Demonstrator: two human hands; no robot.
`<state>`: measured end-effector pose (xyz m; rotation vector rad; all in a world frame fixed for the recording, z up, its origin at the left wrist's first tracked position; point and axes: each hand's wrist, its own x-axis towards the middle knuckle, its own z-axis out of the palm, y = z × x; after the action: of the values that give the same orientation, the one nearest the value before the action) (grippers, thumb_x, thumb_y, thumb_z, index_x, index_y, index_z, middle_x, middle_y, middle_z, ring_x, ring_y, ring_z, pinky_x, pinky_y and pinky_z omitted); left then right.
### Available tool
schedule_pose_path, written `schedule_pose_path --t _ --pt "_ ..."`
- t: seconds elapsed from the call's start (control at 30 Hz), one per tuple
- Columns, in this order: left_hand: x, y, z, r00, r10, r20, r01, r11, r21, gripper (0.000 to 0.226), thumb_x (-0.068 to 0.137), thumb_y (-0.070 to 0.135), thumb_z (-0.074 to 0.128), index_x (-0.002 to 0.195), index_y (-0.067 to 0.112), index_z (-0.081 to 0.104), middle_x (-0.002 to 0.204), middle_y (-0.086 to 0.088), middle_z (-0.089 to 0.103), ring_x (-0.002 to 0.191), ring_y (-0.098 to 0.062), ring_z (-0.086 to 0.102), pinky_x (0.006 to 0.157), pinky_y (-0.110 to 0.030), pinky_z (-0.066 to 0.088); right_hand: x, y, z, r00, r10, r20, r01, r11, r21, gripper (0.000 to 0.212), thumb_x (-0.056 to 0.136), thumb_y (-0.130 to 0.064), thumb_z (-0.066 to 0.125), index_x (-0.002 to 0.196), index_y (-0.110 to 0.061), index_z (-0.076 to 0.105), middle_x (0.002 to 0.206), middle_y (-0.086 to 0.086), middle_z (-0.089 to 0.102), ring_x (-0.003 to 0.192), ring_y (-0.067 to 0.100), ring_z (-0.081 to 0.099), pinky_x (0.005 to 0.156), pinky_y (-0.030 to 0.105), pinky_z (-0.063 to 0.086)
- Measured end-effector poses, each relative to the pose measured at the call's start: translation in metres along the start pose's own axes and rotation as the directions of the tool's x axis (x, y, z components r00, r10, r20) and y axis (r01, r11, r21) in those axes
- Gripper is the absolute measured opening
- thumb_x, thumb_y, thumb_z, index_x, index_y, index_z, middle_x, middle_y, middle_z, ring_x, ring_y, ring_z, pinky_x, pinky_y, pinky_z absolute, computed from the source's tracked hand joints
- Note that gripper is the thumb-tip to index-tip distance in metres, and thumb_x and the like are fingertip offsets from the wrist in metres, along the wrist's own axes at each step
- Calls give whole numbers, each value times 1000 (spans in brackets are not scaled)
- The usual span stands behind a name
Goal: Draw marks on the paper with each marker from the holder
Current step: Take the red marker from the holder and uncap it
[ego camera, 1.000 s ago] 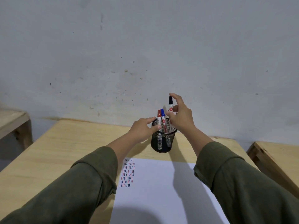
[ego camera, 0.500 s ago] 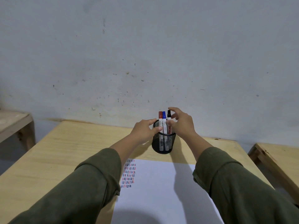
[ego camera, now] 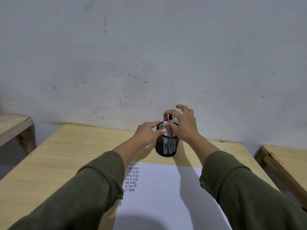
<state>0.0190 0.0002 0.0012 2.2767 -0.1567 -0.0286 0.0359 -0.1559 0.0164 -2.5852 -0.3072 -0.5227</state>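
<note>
A black mesh holder (ego camera: 167, 146) stands on the wooden table (ego camera: 74, 155), just beyond the white paper (ego camera: 166, 193). A red-capped marker (ego camera: 165, 118) and a black-capped marker (ego camera: 170, 117) stick up out of it; a third marker is mostly hidden behind my fingers. My left hand (ego camera: 147, 132) grips the holder's rim from the left. My right hand (ego camera: 185, 127) is over the holder, index fingertip on the red cap and thumb on that marker's white barrel, other fingers spread. Rows of short red, blue and black marks (ego camera: 131, 178) fill the paper's top left corner.
A stained grey wall rises right behind the table. A wooden bench (ego camera: 15, 128) stands at the left and another wooden table (ego camera: 285, 163) at the right, each with a gap between it and my table. My green sleeves cover the table's near part.
My right hand lowered the black-capped marker into the holder, let it go and shifted left onto the red-capped marker. My left hand stayed on the holder's rim.
</note>
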Motion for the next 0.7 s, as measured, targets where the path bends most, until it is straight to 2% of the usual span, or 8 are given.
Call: schedule_pose_path --t 0.13,0.3,0.37,0.5,0.63,0.7 --pt "-2 2 0 1000 0 -14 0 1000 -21 57 85 39 61 138 22 46 146 -4 46 135 -22 41 111 -34 33 -9 2 2 997 -12 -82 18 997 77 34 79 -34 70 112 -31 62 116 1 50 112 21 41 88 32 32" --pt "-6 4 -1 998 -16 -54 10 995 -100 56 83 36 66 134 20 51 143 -4 50 135 -20 41 108 -30 32 -19 -1 -2 999 39 32 -47 949 312 35 81 -22 70 110 -25 51 93 2 68 91 20 61 75 31 44" --pt "-7 4 0 998 -18 -65 10 993 -118 55 83 36 66 133 20 52 142 -4 51 135 -20 42 106 -29 33 -23 -4 -3 997 64 44 -76 931 357 37 82 -18 68 112 -24 48 89 2 68 86 19 63 71 28 45" --pt "-11 7 -2 997 -12 -82 5 997 -80 56 83 42 63 134 21 52 144 -4 49 137 -20 39 110 -31 30 -22 -8 -12 990 143 0 -125 868 481 48 83 -13 67 120 -25 39 90 3 71 86 16 65 64 10 39" --pt "-16 26 -16 979 64 -192 -88 988 -123 46 87 41 58 130 23 56 139 0 54 134 -18 42 110 -30 29 -15 -19 -35 985 144 -97 -64 822 566 53 81 -9 68 121 -24 37 86 2 71 82 12 67 67 4 42" --pt "-20 43 -27 958 110 -265 -164 968 -190 42 89 38 57 128 23 57 135 3 57 130 -14 46 106 -25 31 -12 -29 -49 981 136 -137 -27 800 599 53 81 -9 68 121 -24 37 89 5 71 80 13 68 66 1 41"
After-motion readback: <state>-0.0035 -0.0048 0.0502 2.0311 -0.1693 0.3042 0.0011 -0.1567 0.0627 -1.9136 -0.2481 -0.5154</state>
